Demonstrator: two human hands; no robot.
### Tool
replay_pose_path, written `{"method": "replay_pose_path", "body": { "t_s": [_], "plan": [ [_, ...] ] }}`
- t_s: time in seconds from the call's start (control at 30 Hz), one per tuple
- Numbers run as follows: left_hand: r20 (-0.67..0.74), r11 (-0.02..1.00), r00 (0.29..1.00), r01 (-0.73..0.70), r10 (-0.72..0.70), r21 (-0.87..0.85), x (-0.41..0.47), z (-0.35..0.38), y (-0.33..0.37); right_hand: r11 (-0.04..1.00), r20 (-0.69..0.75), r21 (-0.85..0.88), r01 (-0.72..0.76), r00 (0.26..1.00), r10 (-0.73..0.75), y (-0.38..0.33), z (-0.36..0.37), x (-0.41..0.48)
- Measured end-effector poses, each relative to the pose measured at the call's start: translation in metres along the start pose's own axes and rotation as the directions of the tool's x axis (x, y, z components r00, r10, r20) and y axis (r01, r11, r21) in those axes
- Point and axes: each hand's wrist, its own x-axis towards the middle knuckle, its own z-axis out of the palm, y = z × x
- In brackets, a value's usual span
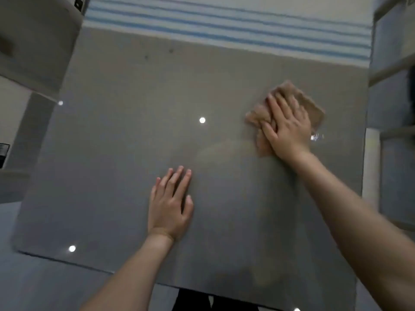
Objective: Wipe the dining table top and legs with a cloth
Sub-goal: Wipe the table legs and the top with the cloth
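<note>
Closest in, a strip of dark clothing (pixel 193 301) shows just below the near edge of the glossy grey table top (pixel 107 158), which fills most of the view. The person's left forearm reaches in over that near edge. The left hand (pixel 170 205) lies palm down on the bare surface, a little left of the middle and nearer the near edge than the far one. Its fingers are straight and held close together, the thumb lies alongside them, and it has hold of nothing.

Farther in and toward the right edge, the right hand (pixel 289 129) presses down on a tan, roughly square fabric cloth (pixel 314 104). Its fingers are stretched out nearly straight and slightly apart, lying flat on top of the cloth rather than curled round it. The cloth is spread on the table top, about midway between the near and far edges. It sticks out past the fingertips and bunches up beside the thumb. This part of the view is somewhat blurred. A small glittering patch (pixel 317 137) sits on the surface just beside the hand, toward the right edge.

Several small round white light reflections (pixel 202 120) dot the table top.

Beyond the far edge lies a white fabric with blue stripes (pixel 224 23). A pale shelf unit (pixel 393 90) stands along the right edge, and a grey boxy object (pixel 33 41) sits off the far left corner.
</note>
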Motion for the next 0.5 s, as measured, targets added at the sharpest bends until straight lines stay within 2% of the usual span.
{"method": "replay_pose_path", "body": {
  "t_s": [0.1,0.17,0.27,0.37,0.43,0.5],
  "plan": [
    [-0.027,1.0,1.0,-0.002,0.002,0.006,0.002,0.002,0.001,0.996,0.009,-0.008,-0.094,0.995,0.094,-0.02,0.001,0.059],
    [-0.033,1.0,0.999,-0.011,0.012,0.015,0.001,0.004,0.0,0.997,0.017,0.003,-0.077,0.997,0.077,-0.036,0.01,0.04],
    [-0.047,0.999,0.999,-0.026,0.027,0.031,0.002,0.004,0.0,0.992,0.009,0.022,0.127,0.992,-0.127,-0.057,0.025,-0.08],
    [-0.062,0.998,0.997,-0.043,0.045,0.045,0.002,0.007,0.0,0.969,0.12,0.013,0.245,0.962,-0.245,-0.051,0.031,-0.241],
    [-0.067,0.998,0.997,-0.038,0.041,0.042,0.002,0.007,-0.001,0.97,0.139,-0.005,0.243,0.961,-0.24,-0.016,0.025,-0.315],
    [-0.068,0.998,0.997,-0.035,0.038,0.047,0.001,0.008,-0.002,0.992,0.15,0.008,0.124,0.981,-0.124,0.028,0.014,-0.348]
  ]
}}
